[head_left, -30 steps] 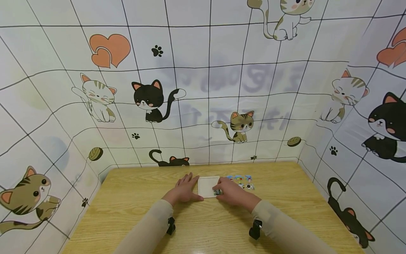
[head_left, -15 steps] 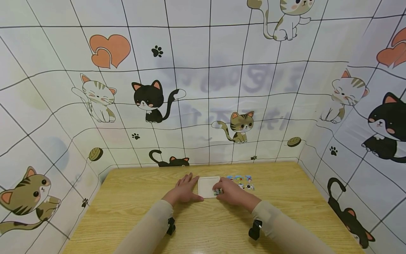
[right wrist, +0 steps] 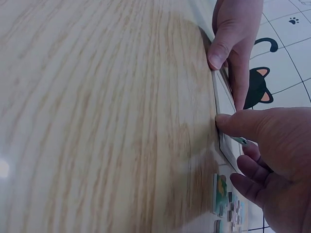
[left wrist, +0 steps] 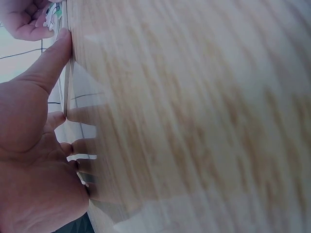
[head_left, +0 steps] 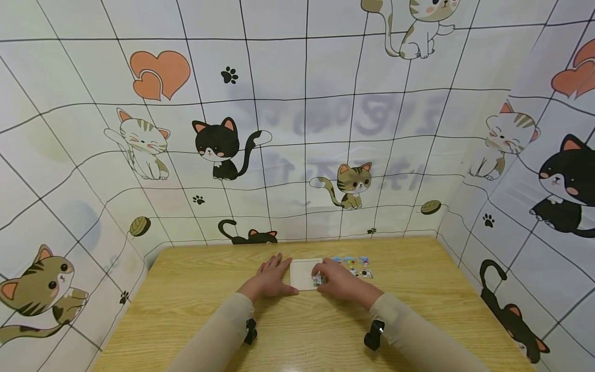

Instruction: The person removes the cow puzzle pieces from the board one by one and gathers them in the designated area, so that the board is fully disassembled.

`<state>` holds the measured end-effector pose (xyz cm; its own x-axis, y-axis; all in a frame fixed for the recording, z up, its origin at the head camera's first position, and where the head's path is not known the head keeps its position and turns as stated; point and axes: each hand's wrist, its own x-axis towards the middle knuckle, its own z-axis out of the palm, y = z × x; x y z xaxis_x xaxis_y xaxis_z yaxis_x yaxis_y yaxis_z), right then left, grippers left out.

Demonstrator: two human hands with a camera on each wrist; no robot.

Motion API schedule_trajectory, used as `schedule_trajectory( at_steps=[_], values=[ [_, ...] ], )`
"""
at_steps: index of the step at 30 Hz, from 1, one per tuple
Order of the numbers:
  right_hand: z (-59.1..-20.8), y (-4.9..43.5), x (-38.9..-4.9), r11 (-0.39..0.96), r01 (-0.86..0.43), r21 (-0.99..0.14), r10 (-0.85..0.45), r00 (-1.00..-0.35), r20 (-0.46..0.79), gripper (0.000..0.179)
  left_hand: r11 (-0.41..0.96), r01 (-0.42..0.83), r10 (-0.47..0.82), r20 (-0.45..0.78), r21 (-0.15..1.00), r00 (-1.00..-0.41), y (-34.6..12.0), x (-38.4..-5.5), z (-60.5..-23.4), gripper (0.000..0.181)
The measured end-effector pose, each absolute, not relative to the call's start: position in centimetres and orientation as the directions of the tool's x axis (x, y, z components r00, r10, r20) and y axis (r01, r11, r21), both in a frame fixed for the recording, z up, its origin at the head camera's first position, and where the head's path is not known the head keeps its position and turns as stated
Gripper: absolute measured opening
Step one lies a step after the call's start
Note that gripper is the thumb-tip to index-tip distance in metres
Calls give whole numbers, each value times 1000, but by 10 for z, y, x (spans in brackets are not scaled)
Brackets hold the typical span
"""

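Observation:
A shallow white square puzzle tray [head_left: 299,275] lies flat on the table. My left hand [head_left: 268,278] rests at its left side, fingers spread and straight; in the left wrist view the thumb [left wrist: 54,56] reaches along the near edge. Over the tray's lower right corner, my right hand [head_left: 340,280] holds a small printed puzzle piece [head_left: 318,280] in white, green and grey. Its thumb [right wrist: 231,123] presses the tray's near edge in the right wrist view, where the piece [right wrist: 240,141] shows between thumb and fingers. Part of the piece is hidden by the fingers.
Several colourful puzzle pieces [head_left: 364,261] lie in rows just right of the tray, partly behind the right hand. The wooden table [head_left: 297,336] ends at a cat-print cloth wall [head_left: 283,196] at the back and sides. Each wrist wears a small black camera [head_left: 374,336].
The puzzle piece under my right fingers has tipped slightly, showing more of its printed face. The fingers have shifted a little; the left hand and the tray stay in place.

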<state>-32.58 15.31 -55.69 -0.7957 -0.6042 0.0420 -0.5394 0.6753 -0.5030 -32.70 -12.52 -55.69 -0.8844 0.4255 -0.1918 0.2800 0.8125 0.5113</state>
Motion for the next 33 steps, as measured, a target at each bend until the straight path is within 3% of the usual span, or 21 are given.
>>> schedule_trajectory(
  at_steps=[33],
  values=[
    [-556,172,-320,526,-586,-616,-642,-749,164,27,822,274,416,-199,499,-887,-122,-327,-555,107]
  ],
)
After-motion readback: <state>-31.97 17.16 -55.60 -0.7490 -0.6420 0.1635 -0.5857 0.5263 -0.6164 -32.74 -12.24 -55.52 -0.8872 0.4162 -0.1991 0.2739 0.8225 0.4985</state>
